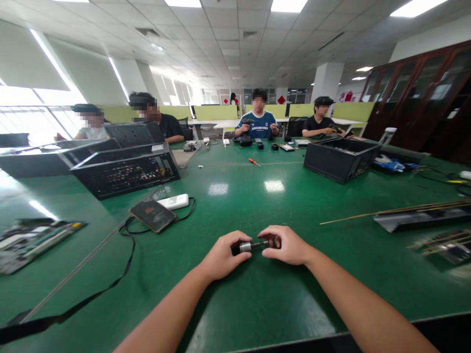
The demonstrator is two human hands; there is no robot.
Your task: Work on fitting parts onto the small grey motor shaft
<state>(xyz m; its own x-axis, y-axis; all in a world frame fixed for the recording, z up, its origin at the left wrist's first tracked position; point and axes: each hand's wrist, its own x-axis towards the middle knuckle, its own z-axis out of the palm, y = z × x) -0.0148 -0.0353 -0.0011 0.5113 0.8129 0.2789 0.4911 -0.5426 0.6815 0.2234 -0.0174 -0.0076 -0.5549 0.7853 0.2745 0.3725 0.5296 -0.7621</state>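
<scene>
Just above the green table top, my left hand (226,256) is closed around a small silver-and-black cylinder (246,246), gripped between thumb and fingers. A thin dark shaft (259,243) sticks out of the cylinder toward the right. My right hand (285,246) curls around the far end of this shaft, its inner fingers bent at the tip; its thumb and forefinger stay apart. The cylinder lies roughly level between both hands. Its exact kind is too small to make out, and its left end is hidden in my left palm.
A phone-like dark slab (152,214), a white power strip (172,202) and a black strap (106,289) lie left. Open computer cases (125,171) (340,159) stand on both sides. Circuit boards (35,242), metal rails (423,215) and a screwdriver (253,162) lie around. Several people sit across.
</scene>
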